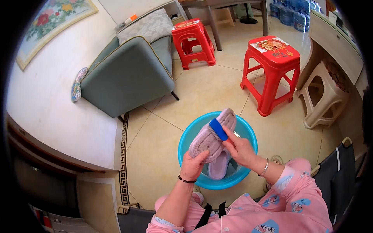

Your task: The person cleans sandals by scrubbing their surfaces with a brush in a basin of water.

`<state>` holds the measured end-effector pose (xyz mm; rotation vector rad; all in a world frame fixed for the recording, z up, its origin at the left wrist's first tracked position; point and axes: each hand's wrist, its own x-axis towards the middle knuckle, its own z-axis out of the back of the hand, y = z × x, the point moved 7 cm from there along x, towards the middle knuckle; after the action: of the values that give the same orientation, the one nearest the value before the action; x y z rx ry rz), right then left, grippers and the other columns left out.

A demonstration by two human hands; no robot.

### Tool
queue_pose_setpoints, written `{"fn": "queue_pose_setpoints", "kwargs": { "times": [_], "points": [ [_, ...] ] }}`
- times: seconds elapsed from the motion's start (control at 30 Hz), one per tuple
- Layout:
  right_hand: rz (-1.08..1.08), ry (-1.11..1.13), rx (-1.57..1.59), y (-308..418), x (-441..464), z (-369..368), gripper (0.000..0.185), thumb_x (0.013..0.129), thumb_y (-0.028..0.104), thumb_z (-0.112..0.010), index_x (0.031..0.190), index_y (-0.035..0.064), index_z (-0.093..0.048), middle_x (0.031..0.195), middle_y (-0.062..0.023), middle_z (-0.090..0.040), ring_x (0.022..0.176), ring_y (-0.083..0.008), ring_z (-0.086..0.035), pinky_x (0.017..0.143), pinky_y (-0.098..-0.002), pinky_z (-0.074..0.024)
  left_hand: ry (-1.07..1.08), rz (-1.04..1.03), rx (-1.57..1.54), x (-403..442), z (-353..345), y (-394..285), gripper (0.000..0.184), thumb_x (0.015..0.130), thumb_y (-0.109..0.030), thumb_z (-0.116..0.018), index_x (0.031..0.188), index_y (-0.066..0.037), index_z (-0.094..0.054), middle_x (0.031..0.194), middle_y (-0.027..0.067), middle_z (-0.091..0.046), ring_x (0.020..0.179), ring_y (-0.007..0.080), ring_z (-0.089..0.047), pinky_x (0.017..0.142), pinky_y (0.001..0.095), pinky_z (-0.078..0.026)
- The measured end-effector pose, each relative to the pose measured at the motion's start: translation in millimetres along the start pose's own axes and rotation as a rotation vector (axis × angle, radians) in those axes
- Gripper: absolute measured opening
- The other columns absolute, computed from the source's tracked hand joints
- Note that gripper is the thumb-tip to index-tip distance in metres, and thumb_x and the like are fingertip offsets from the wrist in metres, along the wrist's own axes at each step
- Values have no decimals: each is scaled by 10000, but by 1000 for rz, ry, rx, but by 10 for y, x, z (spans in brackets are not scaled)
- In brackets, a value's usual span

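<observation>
My left hand [193, 164] grips the heel end of a pale pink slipper [201, 145], its sole side turned up toward me. In my right hand [241, 150] is a blue scrub brush [218, 129] with a bit of red at its handle, its grey bristles against the slipper's sole. Both are held over a turquoise basin [183, 136] on the floor between my legs. A second pink slipper [218, 166] leans inside the basin, partly covered by the first slipper. Some water appears to be in the basin.
Two red plastic stools [272, 54] stand beyond the basin, and a beige stool [326, 95] sits under the desk at right. A grey-green armchair [128, 73] is at left. Blue water bottles [297, 17] stand at the back.
</observation>
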<state>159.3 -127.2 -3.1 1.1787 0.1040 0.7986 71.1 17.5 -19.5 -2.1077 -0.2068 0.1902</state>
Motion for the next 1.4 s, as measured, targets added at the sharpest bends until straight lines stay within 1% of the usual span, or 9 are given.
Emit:
{"fn": "queue_pose_setpoints", "kwargs": {
  "times": [0.3, 0.5, 0.53, 0.87, 1.1, 1.17, 1.23, 1.3, 1.4],
  "points": [
    [-91, -231, 18, -435, 121, 220, 509, 905, 240, -598, 1369, 87, -457, 849, -269, -630, 775, -415, -635, 660, -453, -491, -47, -1, -35, 18, 115, 16, 497, 847, 16, -595, 1326, 28, -462, 1316, 145, -544, 1202, 263, -535, 1042, 402, -416],
    [-121, 15, -72, -83, -50, 4, 506, 912, 232, -583, 1390, 142, -445, 807, -245, -634, 710, -408, -632, 621, -456, -493, -104, -28, -203, 60, 197, -86, 488, 843, 27, -579, 1318, 23, -470, 1307, 153, -547, 1194, 265, -541, 1038, 391, -421],
    [-144, 95, -86, -39, -70, -30, 524, 915, 195, -587, 1407, 142, -415, 833, -260, -614, 736, -393, -631, 651, -396, -493, -118, -8, -239, 64, 215, -79, 496, 837, 35, -571, 1321, 24, -465, 1309, 156, -545, 1195, 269, -539, 1042, 393, -418],
    [-282, -131, -66, -351, 146, 309, 459, 928, 239, -557, 1355, 94, -472, 853, -269, -637, 769, -423, -626, 681, -470, -484, -69, 10, -183, 85, 205, -126, 491, 826, 22, -584, 1305, 28, -480, 1294, 157, -555, 1192, 269, -541, 1039, 396, -418],
    [-177, -16, -117, -98, -37, 106, 495, 933, 237, -550, 1399, 134, -421, 787, -243, -638, 701, -413, -626, 626, -470, -489, -161, 8, -255, 93, 393, -70, 449, 868, -18, -532, 1310, 28, -471, 1297, 163, -551, 1203, 290, -533, 1060, 436, -404],
    [-185, 133, -104, -6, -99, -3, 516, 918, 182, -573, 1405, 126, -412, 905, -226, -646, 761, -398, -638, 658, -423, -500, -202, 16, -292, 93, 422, -62, 443, 874, -23, -526, 1311, 22, -473, 1296, 162, -551, 1197, 290, -536, 1055, 438, -409],
    [-108, 105, -115, -4, -109, -44, 517, 912, 187, -586, 1400, 135, -423, 922, -222, -649, 762, -396, -639, 666, -420, -507, -286, 61, -372, 81, 449, -43, 443, 885, -39, -507, 1321, 16, -456, 1310, 164, -538, 1211, 304, -524, 1052, 459, -411],
    [42, 8, -139, 55, -91, 3, 512, 917, 220, -577, 1399, 150, -419, 762, -197, -643, 670, -380, -636, 594, -460, -493, -311, 82, -413, 92, 495, -1, 439, 888, -48, -501, 1320, 12, -453, 1311, 164, -535, 1214, 310, -520, 1051, 468, -412],
    [-3, -95, -152, -105, 0, 101, 498, 919, 226, -580, 1387, 138, -434, 775, -198, -643, 685, -381, -634, 600, -460, -489, -358, 128, -487, 95, 526, 54, 419, 887, -63, -499, 1299, 7, -467, 1297, 165, -545, 1205, 314, -528, 1040, 465, -427]
  ]
}}
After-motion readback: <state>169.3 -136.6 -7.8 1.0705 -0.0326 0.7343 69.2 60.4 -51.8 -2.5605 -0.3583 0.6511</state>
